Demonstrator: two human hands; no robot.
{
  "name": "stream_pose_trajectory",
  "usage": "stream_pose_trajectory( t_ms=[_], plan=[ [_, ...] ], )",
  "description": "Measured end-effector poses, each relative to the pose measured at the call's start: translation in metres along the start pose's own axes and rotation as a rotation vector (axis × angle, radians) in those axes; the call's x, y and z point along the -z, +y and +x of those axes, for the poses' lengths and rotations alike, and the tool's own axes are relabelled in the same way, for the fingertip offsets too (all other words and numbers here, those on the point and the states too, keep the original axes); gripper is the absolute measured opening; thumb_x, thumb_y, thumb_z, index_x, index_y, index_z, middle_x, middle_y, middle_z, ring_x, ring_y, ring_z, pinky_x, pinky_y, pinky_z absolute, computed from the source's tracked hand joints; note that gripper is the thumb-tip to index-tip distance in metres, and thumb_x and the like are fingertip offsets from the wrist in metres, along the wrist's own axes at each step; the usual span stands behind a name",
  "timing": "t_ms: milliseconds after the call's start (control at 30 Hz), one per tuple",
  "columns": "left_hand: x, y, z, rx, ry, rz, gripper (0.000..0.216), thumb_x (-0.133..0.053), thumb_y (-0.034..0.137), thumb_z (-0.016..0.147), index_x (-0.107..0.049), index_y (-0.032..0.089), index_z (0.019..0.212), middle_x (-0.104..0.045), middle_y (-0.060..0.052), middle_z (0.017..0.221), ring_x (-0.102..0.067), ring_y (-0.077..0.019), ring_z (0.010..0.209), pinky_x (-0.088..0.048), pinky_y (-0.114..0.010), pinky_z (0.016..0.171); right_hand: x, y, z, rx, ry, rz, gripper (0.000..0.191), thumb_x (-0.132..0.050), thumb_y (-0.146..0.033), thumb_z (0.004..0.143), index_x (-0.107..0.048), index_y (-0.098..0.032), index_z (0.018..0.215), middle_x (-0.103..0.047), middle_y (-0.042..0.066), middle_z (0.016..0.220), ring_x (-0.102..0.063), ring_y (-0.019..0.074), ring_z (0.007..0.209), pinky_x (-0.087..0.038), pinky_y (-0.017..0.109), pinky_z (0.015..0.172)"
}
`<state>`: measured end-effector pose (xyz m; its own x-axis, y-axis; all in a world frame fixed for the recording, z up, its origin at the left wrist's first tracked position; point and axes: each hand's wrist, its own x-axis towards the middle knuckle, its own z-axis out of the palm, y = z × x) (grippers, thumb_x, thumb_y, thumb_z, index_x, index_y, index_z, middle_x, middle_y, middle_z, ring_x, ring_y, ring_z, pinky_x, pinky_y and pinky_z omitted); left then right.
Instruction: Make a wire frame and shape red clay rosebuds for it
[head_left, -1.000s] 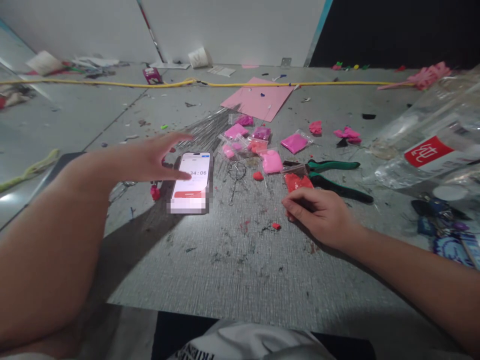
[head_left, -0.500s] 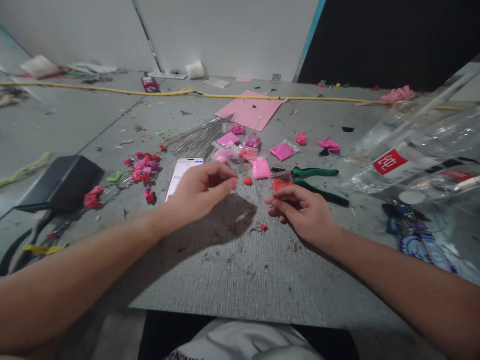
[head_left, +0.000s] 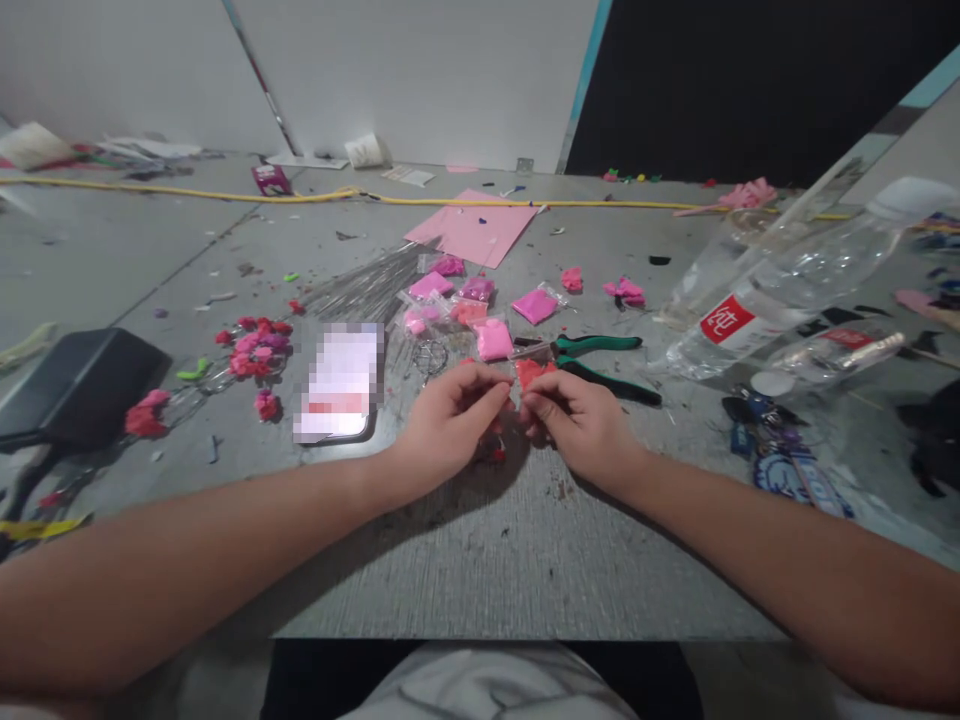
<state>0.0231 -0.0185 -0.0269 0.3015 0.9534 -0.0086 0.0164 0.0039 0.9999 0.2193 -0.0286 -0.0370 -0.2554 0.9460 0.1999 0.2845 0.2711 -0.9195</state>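
Observation:
My left hand [head_left: 457, 420] is closed in a pinch, with a small bit of red modelling clay [head_left: 511, 404] partly showing at its fingertips. Just to the right, my right hand [head_left: 585, 425] pinches too; the fingers mostly hide the red clay in it. The two sets of fingertips nearly meet above the table. Behind them lies a packet of red clay [head_left: 534, 372], and another red crumb [head_left: 497, 455] is on the table below. Pink clay packets [head_left: 493, 340] are spread out beyond my hands.
A phone [head_left: 341, 380] with a blurred screen lies left of my hands. Green-handled pliers [head_left: 600, 343] lie behind my right hand. Thin wires [head_left: 367, 285], red clay flowers [head_left: 259, 345], a black box-shaped object [head_left: 82, 385] and plastic bottles [head_left: 780, 300] surround the work area.
My left hand has moved right and down, closing the gap to my right hand. The camera view has shifted, and the phone now shows more fully.

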Motion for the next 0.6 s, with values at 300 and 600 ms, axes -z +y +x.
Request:
stream_pose_trajectory(
  t_ms=[300,600],
  plan=[
    [0.0094,0.0007,0.0007,0.071,-0.146,-0.086,0.014,-0.069,0.030,0.095,-0.067,0.016,0.091,-0.061,0.003,0.069,-0.054,-0.0055,0.053,-0.045,-0.017,0.049,-0.0011,0.0036,-0.0040,0.013,0.060,0.133,0.019,-0.080,-0.035,0.092,-0.070,-0.021,0.084,-0.071,-0.003,0.067,-0.066,0.0108,0.057,-0.051,0.023,0.053],
    [0.0093,-0.0021,-0.0024,-0.019,-0.202,0.016,0.013,-0.063,0.026,0.099,-0.066,0.014,0.093,-0.062,0.003,0.071,-0.055,-0.0052,0.056,-0.048,-0.016,0.052,-0.0036,0.0035,-0.0037,0.060,0.125,0.118,0.008,-0.071,-0.030,0.099,-0.071,-0.024,0.105,-0.075,-0.002,0.085,-0.071,0.0100,0.067,-0.054,0.021,0.054]
  ],
)
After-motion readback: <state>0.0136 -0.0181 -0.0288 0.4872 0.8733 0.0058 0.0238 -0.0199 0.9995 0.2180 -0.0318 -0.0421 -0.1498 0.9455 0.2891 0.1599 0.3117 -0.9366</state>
